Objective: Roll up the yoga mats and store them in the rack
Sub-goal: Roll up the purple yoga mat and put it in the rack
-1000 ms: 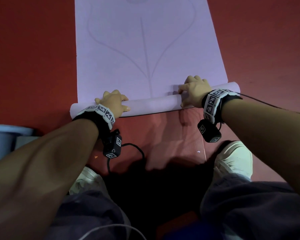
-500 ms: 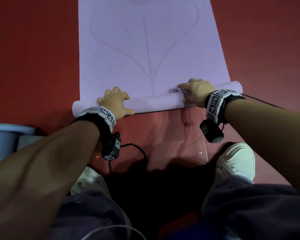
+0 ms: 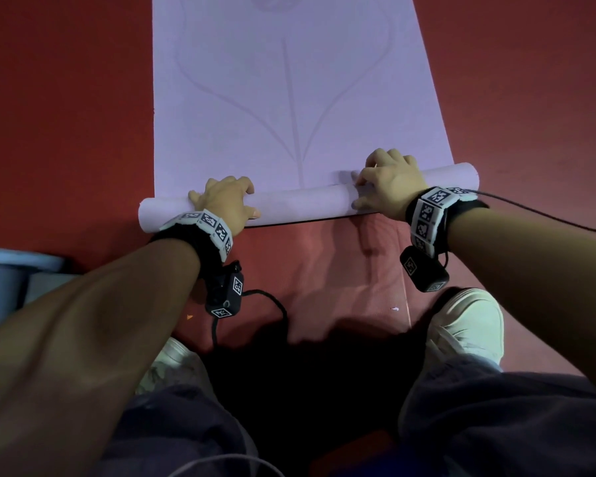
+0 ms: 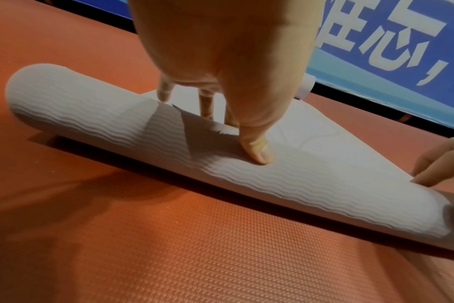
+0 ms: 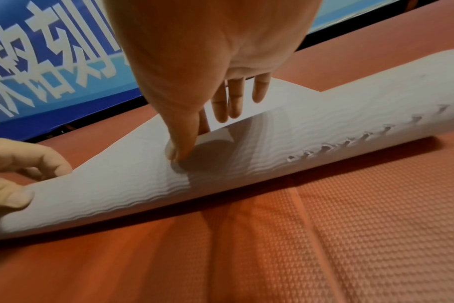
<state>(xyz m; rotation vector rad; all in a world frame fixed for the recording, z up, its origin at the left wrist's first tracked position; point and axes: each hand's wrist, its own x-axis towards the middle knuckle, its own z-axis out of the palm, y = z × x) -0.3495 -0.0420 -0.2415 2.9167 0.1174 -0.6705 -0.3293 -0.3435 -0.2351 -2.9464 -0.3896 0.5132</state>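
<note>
Fingers [image 3: 245, 184] of the left hand [image 3: 226, 204] drape over the top of the rolled part [image 3: 303, 201] of the lilac yoga mat [image 3: 289, 98], curled down its far side with the thumb pressed into the near face, so this hand grips the roll near its left end; the right hand [image 3: 387, 182] does the same toward the right end, fingers hooked over the far side and thumb on the ribbed outer skin. Compared with a second ago, the roll has travelled a little further up the mat and away from the person, and the right hand has gone from resting low on the tube to reaching over its crest, which I read as a fresh grip taken for the next turn. Only a thin tube is wound so far, lying across the near end of the mat on the red floor [image 3: 66, 115], while most of the mat with its printed leaf outline lies flat ahead. The roll sits slightly askew, its right end further away than its left, so the edges may spiral unless that is evened out. No rack shows in any view. White shoes [image 3: 468, 321] and dark trousers are near the camera, and a blue banner [image 4: 376, 41] with white characters stands beyond the floor.
</note>
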